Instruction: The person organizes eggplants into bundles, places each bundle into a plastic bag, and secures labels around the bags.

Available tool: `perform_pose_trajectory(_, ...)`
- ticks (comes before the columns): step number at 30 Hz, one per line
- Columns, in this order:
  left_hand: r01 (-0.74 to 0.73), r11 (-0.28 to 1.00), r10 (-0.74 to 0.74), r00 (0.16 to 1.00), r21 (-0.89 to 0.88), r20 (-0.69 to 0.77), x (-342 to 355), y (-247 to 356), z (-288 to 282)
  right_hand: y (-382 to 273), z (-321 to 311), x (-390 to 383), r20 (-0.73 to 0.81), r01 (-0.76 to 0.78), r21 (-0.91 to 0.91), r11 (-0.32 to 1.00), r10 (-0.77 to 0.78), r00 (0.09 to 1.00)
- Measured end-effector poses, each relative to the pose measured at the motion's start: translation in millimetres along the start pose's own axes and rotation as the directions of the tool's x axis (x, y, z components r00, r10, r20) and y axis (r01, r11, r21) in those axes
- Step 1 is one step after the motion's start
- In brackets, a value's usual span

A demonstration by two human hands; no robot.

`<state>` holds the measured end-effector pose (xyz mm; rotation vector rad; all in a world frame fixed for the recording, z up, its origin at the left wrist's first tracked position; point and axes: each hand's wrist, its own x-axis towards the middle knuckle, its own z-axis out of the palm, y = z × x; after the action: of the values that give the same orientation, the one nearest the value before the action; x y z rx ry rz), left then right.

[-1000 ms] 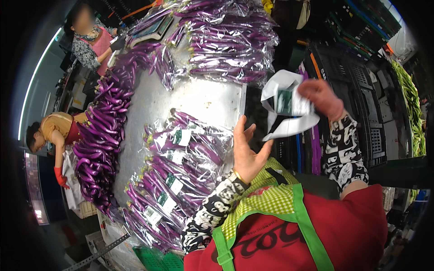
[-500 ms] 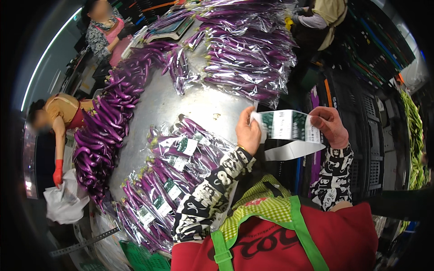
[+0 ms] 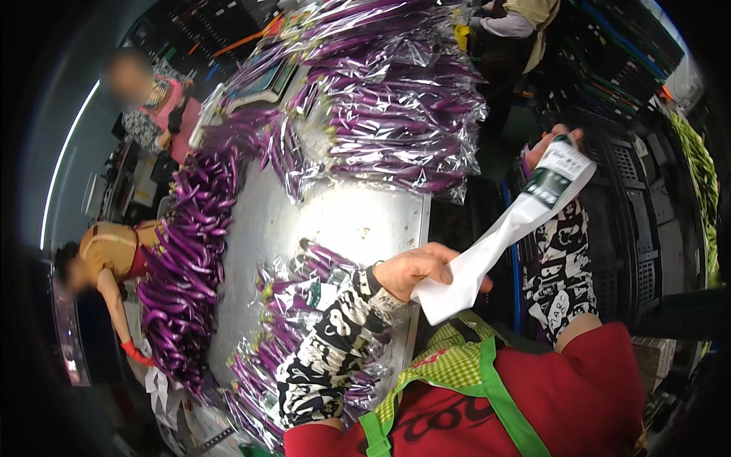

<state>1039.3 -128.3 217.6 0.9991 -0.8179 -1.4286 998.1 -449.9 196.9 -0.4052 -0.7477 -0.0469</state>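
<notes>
A long strip of labels (image 3: 499, 238), white on its back with green-and-white printing, stretches slantwise between my hands. My left hand (image 3: 417, 272) is closed on its lower end, beside the metal table's right edge. Higher up and farther right, my right hand (image 3: 542, 146) grips the other end, its fingers partly covered by the strip. Left of my left hand lie long purple eggplants in clear bags (image 3: 304, 293), some bearing green-and-white labels; my left forearm hides part of them.
More bagged eggplants (image 3: 403, 126) are stacked at the far side of the metal table (image 3: 263, 206). Loose eggplants (image 3: 183, 274) form a long heap along its left edge, near a scale (image 3: 266, 82). Two people work at the left, another at the far right. Black crates (image 3: 624, 236) stand to my right.
My right hand has moved up and away, while my left hand has come down nearer to me. The label strip, looped and level before, now runs slantwise between them. The view has shifted slightly.
</notes>
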Motion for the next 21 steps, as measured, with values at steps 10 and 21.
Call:
perform_pose_trajectory(10,-0.022,0.956,0.257,0.551,0.294,-0.794,0,-38,-102,-11,32,14,0.078,0.172,-0.902,0.395,-0.243,0.967)
perform_pose_trajectory(21,-0.334,0.793,0.609,0.442,0.510,-0.659,59,-23,23,46,103,45,-0.545,-0.533,-0.686,0.495,0.135,0.827)
